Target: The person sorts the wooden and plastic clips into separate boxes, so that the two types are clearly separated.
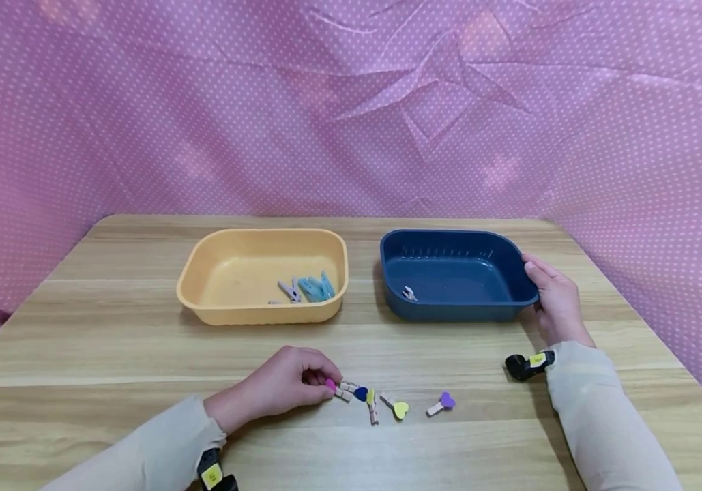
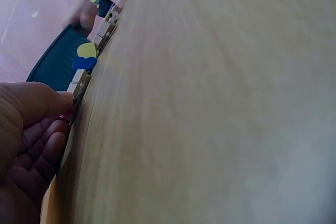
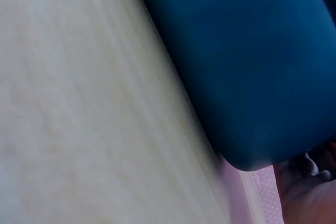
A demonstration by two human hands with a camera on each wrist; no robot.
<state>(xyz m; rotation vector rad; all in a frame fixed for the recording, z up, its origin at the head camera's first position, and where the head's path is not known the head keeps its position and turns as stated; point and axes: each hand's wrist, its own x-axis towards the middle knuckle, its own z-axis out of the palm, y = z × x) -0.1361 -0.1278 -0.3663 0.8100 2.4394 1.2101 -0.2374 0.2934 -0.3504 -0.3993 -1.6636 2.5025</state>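
My left hand (image 1: pixel 286 382) rests low over the table, thumb and fingertips pinching a small wooden clothespin with a pink heart (image 1: pixel 331 384). Just right of it lies a clothespin with a dark blue heart (image 1: pixel 361 393), then two with yellow hearts (image 1: pixel 370 395). Farther right is one with a purple heart (image 1: pixel 447 400). My right hand (image 1: pixel 556 300) grips the right end of a dark blue plastic basin (image 1: pixel 449 312), thumb over the rim. A small pale clothespin (image 1: pixel 409 294) lies inside that basin. In the right wrist view the basin's outer wall (image 3: pixel 252 66) hides most of the fingers.
Left of the blue basin stands a yellow basin (image 1: pixel 258 315) holding a grey clothespin (image 1: pixel 290 291) and light blue clothespins (image 1: pixel 318 288). Both basins sit toward the back of the wooden table (image 1: pixel 111 341). A pink dotted cloth (image 1: pixel 351 136) hangs behind and along the sides.
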